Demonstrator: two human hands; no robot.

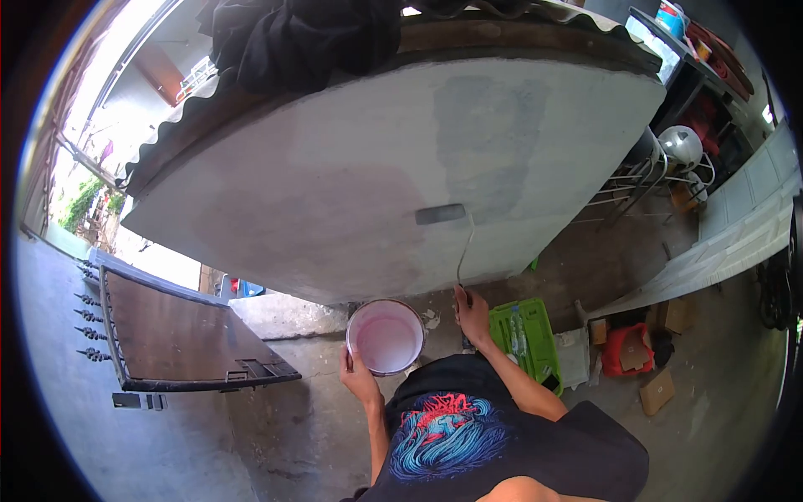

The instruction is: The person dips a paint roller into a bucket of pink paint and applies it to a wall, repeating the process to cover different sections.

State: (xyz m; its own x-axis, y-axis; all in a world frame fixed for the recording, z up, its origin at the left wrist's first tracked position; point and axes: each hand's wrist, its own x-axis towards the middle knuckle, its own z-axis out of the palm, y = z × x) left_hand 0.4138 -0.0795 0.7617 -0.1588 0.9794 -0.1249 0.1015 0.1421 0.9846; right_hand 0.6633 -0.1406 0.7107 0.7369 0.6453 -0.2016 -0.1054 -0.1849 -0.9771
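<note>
My right hand (473, 315) is closed round the handle of a paint roller (440, 214). The roller's grey sleeve lies level against the pale wall (351, 176), and its bent wire frame runs down to my fist. My left hand (360, 378) grips the side of a round paint bucket (386, 337), its fingers at the rim. Pinkish-white paint coats the inside of the bucket. Darker grey, damp-looking patches show on the wall above the roller, and a faint pinkish area spreads to its left.
Black cloth (305, 42) hangs over the wall's corrugated top edge. A brown metal gate (171, 326) stands at the left. Beside my right forearm sits a green crate (539, 335) with plastic bottles, and further right a red bag (627, 351) and cardboard (657, 391).
</note>
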